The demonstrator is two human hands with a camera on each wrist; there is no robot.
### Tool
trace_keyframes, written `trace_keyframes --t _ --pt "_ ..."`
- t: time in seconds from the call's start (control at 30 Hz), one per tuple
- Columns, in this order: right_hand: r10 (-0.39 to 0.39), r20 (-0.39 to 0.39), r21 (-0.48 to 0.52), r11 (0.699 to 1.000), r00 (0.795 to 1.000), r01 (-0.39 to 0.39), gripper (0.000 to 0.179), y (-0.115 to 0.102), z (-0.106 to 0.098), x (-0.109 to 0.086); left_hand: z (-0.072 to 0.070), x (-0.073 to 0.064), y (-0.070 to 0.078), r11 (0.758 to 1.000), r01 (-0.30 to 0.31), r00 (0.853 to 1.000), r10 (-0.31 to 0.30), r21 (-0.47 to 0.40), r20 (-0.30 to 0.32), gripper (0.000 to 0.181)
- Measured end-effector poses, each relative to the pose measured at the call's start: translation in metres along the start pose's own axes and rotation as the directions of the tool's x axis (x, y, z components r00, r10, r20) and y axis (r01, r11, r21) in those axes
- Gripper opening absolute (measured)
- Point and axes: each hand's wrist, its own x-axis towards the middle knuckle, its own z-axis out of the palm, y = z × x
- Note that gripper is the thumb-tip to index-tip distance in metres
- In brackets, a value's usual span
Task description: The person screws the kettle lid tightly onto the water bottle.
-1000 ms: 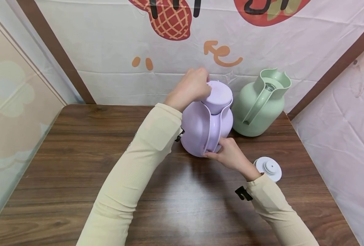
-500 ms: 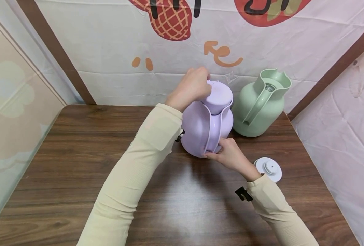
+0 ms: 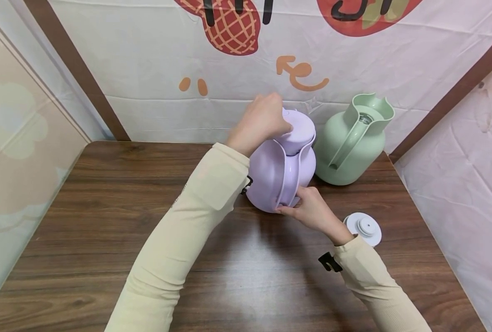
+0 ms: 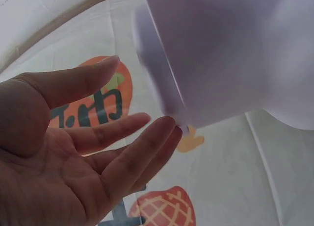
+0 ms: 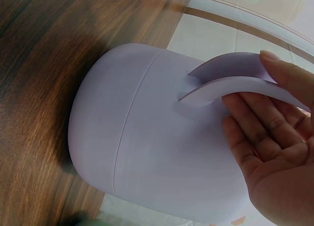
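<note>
A lilac thermos jug point(image 3: 264, 177) stands upright on the table, its round lid point(image 3: 302, 124) seated in the collar. My left hand point(image 3: 262, 122) is at the far left side of the lid; in the left wrist view its thumb is spread away from the fingers, and the fingertips point(image 4: 167, 125) reach the lid's edge. Low on the jug, my right hand point(image 3: 312, 210) holds the handle point(image 5: 211, 91), thumb on one side and fingers behind it.
A green thermos jug point(image 3: 368, 145) without a lid stands just right of the lilac one. Near my right wrist lies a white stopper point(image 3: 365, 227) on the wooden table point(image 3: 146, 207). A printed cloth point(image 3: 146, 64) hangs behind the table.
My left hand has shifted slightly right and down at the lid, and its thumb now shows over the lid's top. The right hand and the lilac jug have stayed in place.
</note>
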Motion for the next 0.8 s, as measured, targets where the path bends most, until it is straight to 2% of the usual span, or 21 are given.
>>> trace_keyframes --t 0.13,0.37,0.63,0.8 --pt "0.007 0.002 -0.003 1.0 1.0 -0.007 0.026 0.0 0.0 0.0 0.002 -0.002 0.005 1.0 0.013 1.0 -0.013 0.006 0.009 0.031" --pt "0.011 0.009 0.0 1.0 1.0 -0.011 0.025 0.0 0.0 -0.001 0.007 0.0 0.008 0.999 0.001 1.0 -0.001 0.038 0.014 0.039" --pt "-0.009 0.004 -0.006 1.0 1.0 0.009 0.026 0.001 0.0 -0.001 0.011 0.003 0.007 0.999 -0.006 1.0 0.007 0.049 -0.015 0.044" --pt "-0.005 0.006 -0.002 1.0 1.0 0.005 0.026 0.0 0.0 0.0 0.011 0.005 0.005 0.999 -0.004 1.0 0.005 0.045 -0.003 0.047"
